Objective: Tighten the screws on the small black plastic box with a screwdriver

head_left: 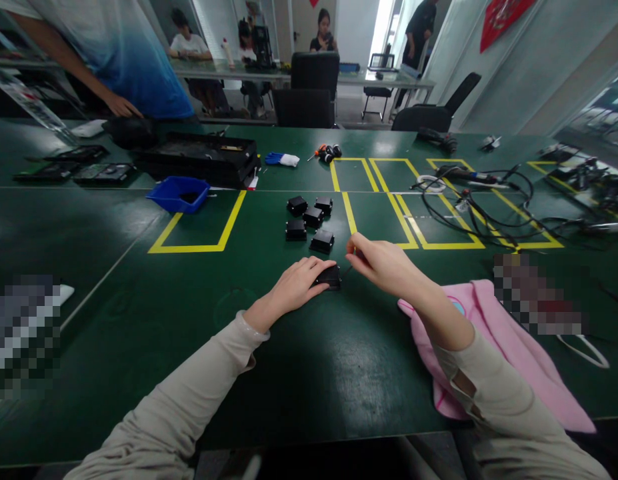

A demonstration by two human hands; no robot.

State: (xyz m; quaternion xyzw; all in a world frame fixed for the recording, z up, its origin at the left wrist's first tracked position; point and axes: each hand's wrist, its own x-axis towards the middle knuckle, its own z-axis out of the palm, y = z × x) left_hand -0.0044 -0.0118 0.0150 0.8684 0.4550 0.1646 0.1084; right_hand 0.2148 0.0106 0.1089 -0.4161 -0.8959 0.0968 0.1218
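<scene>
The left hand [296, 283] lies flat over a small black box [329, 276] on the green table [139, 320], its fingers curled down onto the box's near and left sides and holding it against the tabletop. The right hand [383, 263] hovers just to the right of that box, thumb and forefinger pinched narrowly together over something too small to make out; a thin dark tip seems to point from the fingers toward the box's right edge.

Just beyond the held box, five more black boxes [311, 220] sit in a loose cluster, close to one another and apart from it. Farther left of the held box stands a blue bin [179, 195], and behind that bin a long black tray [203, 157]. To the right of the held box, under the right forearm, lies a pink cloth [509, 347]. Beyond and right of the box, a tangle of black cables [483, 213] spreads across yellow tape outlines [389, 200] on the table.

At the far left edge of the table, well away from the held box, another person in a blue shirt [139, 60] rests a hand [121, 105] near a dark object.
</scene>
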